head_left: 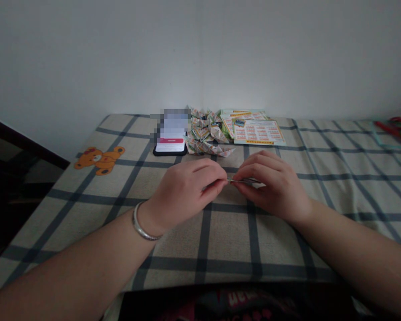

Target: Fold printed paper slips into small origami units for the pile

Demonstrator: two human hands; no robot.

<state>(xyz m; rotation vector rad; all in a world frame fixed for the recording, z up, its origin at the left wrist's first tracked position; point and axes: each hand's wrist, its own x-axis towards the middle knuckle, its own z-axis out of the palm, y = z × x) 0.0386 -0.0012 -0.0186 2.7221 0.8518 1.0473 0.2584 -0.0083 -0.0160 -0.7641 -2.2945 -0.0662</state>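
Observation:
My left hand (190, 189), with a silver bangle at its wrist, is closed in a pinch on one end of a small folded piece of paper (250, 181). My right hand (270, 185) pinches the same paper from the other side. Both sets of fingertips nearly meet over the middle of the table, and most of the paper is hidden inside the hands. Just beyond them lie several folded paper shapes (205, 129), printed in red and green. To their right is a loose stack of printed calendar cards (259, 132).
A phone (169, 147) with its screen lit leans at the back, left of the folded papers. The checked tablecloth (120, 214) carries an orange bear picture (100, 159) on the left. Red and green items (399, 129) sit at the far right edge. A white wall (200, 53) stands behind.

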